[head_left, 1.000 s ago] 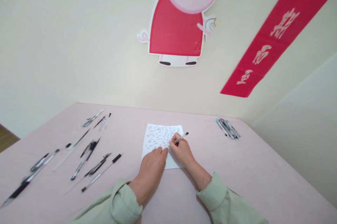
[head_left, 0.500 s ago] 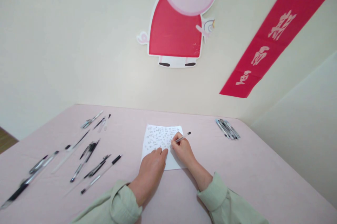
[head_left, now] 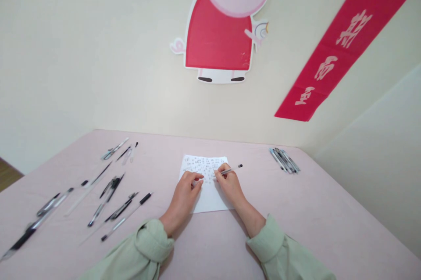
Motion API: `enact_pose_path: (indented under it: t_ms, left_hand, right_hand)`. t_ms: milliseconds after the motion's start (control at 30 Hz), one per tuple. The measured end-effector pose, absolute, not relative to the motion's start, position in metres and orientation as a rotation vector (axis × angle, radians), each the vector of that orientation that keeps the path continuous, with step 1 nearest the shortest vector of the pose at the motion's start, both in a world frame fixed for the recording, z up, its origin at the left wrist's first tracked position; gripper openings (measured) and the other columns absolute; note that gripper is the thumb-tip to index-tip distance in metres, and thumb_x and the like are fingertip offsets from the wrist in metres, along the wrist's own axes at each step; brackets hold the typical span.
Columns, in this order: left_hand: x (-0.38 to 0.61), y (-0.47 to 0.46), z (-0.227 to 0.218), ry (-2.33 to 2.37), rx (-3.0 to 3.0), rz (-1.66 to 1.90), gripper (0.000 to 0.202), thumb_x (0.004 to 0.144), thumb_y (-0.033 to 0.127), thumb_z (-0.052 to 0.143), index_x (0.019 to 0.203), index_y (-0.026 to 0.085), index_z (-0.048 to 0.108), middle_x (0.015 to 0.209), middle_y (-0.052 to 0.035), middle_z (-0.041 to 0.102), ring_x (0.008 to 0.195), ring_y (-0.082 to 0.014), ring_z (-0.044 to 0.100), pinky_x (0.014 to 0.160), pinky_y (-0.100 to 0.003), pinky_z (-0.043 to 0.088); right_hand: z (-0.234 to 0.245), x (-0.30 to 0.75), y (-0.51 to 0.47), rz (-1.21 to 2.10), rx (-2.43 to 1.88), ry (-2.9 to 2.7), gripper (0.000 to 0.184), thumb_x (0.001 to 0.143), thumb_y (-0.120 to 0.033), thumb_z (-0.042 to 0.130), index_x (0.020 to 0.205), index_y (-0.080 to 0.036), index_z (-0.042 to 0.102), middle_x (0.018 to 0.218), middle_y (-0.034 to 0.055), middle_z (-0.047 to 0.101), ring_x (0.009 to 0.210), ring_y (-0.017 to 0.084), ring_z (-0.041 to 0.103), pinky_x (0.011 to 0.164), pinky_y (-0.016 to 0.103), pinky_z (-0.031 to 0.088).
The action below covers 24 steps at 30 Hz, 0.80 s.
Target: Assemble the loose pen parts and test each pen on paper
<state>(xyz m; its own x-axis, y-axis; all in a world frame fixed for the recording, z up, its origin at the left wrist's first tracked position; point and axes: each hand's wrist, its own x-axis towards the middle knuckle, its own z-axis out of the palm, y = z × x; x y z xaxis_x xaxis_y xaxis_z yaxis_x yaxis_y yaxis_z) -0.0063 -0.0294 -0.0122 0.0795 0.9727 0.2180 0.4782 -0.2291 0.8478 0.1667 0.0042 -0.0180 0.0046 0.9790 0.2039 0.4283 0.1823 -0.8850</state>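
"Where is the paper lying?"

"The sheet [head_left: 210, 203] is lying flat on the pink tablecloth [head_left: 296, 227], between both hands."

"What is the right hand [head_left: 229, 187] doing?"

"It's pinching a pen [head_left: 233, 169] at the sheet's three o'clock, the tip pointing towards eight. Whether it's touching, I can't tell."

"And the left hand [head_left: 184, 194]?"

"It's covering the nine o'clock side, thumb and forefinger curling close together. I can't tell if they're gripping anything."

"How far along is the writing?"

"About halfway, I'd judge: lines are filling the twelve o'clock half, while the six o'clock part is lying blank."

"Other pens?"

"Loose pens [head_left: 114, 187] are lying scattered around nine; a row of pens [head_left: 284, 161] is resting between two and three."
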Motion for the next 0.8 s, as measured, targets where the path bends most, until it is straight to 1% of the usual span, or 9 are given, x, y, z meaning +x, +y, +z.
enact_pose_path:
  t_ms: [67, 133, 200, 267, 433, 533, 600, 667, 800]
  left_hand:
    - [-0.006, -0.030, -0.015, 1.406, 1.790, 1.073, 0.022, 0.086, 0.022, 0.047, 0.099, 0.017, 0.064, 0.095, -0.0063, 0.058, 0.085, -0.0176, 0.057, 0.077, -0.031, 0.048]
    - [-0.005, -0.032, -0.017, 1.365, 1.827, 1.052, 0.027, 0.083, 0.013, 0.045, 0.102, 0.016, 0.063, 0.096, -0.0062, 0.057, 0.084, -0.0164, 0.056, 0.078, -0.031, 0.049]
    - [-0.004, -0.034, -0.018, 1.323, 1.865, 1.055, 0.036, 0.078, 0.005, 0.042, 0.105, 0.017, 0.062, 0.099, -0.0065, 0.056, 0.087, -0.0160, 0.056, 0.081, -0.031, 0.048]
    - [-0.003, -0.034, -0.019, 1.289, 1.887, 1.090, 0.041, 0.076, 0.002, 0.039, 0.107, 0.017, 0.061, 0.102, -0.0072, 0.057, 0.094, -0.0168, 0.055, 0.086, -0.033, 0.047]
    - [-0.001, -0.032, -0.021, 1.276, 1.790, 1.177, 0.037, 0.081, 0.009, 0.041, 0.112, 0.019, 0.059, 0.111, -0.0089, 0.062, 0.102, -0.0199, 0.057, 0.093, -0.039, 0.045]
    - [-0.001, -0.030, -0.022, 1.268, 1.647, 1.199, 0.037, 0.083, 0.014, 0.043, 0.117, 0.019, 0.055, 0.120, -0.0096, 0.061, 0.101, -0.0198, 0.059, 0.093, -0.039, 0.046]
    - [0.000, -0.030, -0.023, 1.257, 1.559, 1.221, 0.035, 0.082, 0.017, 0.046, 0.116, 0.020, 0.054, 0.121, -0.0095, 0.060, 0.098, -0.0191, 0.061, 0.091, -0.038, 0.047]
    - [0.000, -0.029, -0.023, 1.245, 1.495, 1.240, 0.028, 0.082, 0.021, 0.050, 0.109, 0.019, 0.056, 0.115, -0.0092, 0.061, 0.095, -0.0192, 0.062, 0.088, -0.036, 0.049]
    - [-0.001, -0.027, -0.020, 1.238, 1.474, 1.267, 0.013, 0.080, 0.027, 0.054, 0.088, 0.019, 0.059, 0.093, -0.0058, 0.060, 0.088, -0.0201, 0.062, 0.082, -0.035, 0.050]
  right_hand:
    - [-0.018, 0.167, 0.004, 0.783, -1.381, -1.557, 0.017, 0.082, -0.035, 0.050, 0.072, -0.022, 0.046, 0.059, -0.0053, 0.047, 0.056, 0.014, 0.050, 0.056, 0.024, 0.037]
    - [-0.017, 0.167, 0.004, 0.779, -1.375, -1.555, 0.018, 0.082, -0.036, 0.051, 0.072, -0.022, 0.047, 0.059, -0.0056, 0.047, 0.055, 0.013, 0.048, 0.055, 0.024, 0.036]
    - [-0.016, 0.167, 0.004, 0.786, -1.362, -1.558, 0.018, 0.083, -0.036, 0.051, 0.072, -0.022, 0.048, 0.060, -0.0054, 0.047, 0.054, 0.013, 0.047, 0.054, 0.024, 0.035]
    - [-0.015, 0.167, 0.003, 0.797, -1.343, -1.570, 0.019, 0.083, -0.036, 0.051, 0.071, -0.021, 0.049, 0.061, -0.0049, 0.048, 0.056, 0.013, 0.047, 0.055, 0.024, 0.036]
    - [-0.015, 0.167, 0.002, 0.807, -1.295, -1.586, 0.019, 0.084, -0.036, 0.052, 0.074, -0.021, 0.055, 0.065, -0.0031, 0.053, 0.063, 0.014, 0.052, 0.061, 0.025, 0.039]
    - [-0.015, 0.167, 0.002, 0.849, -1.260, -1.560, 0.023, 0.087, -0.039, 0.050, 0.077, -0.021, 0.058, 0.070, -0.0009, 0.059, 0.065, 0.015, 0.054, 0.061, 0.025, 0.040]
    - [-0.014, 0.166, 0.002, 0.890, -1.234, -1.527, 0.025, 0.088, -0.041, 0.048, 0.082, -0.021, 0.059, 0.072, 0.0002, 0.062, 0.062, 0.014, 0.054, 0.059, 0.026, 0.040]
    - [-0.013, 0.165, 0.001, 0.911, -1.207, -1.486, 0.023, 0.088, -0.042, 0.048, 0.085, -0.021, 0.057, 0.072, 0.0000, 0.063, 0.059, 0.013, 0.053, 0.057, 0.025, 0.041]
    - [-0.008, 0.163, -0.002, 0.912, -1.176, -1.448, 0.018, 0.086, -0.039, 0.053, 0.080, -0.021, 0.052, 0.070, -0.0017, 0.062, 0.055, 0.011, 0.051, 0.055, 0.024, 0.040]
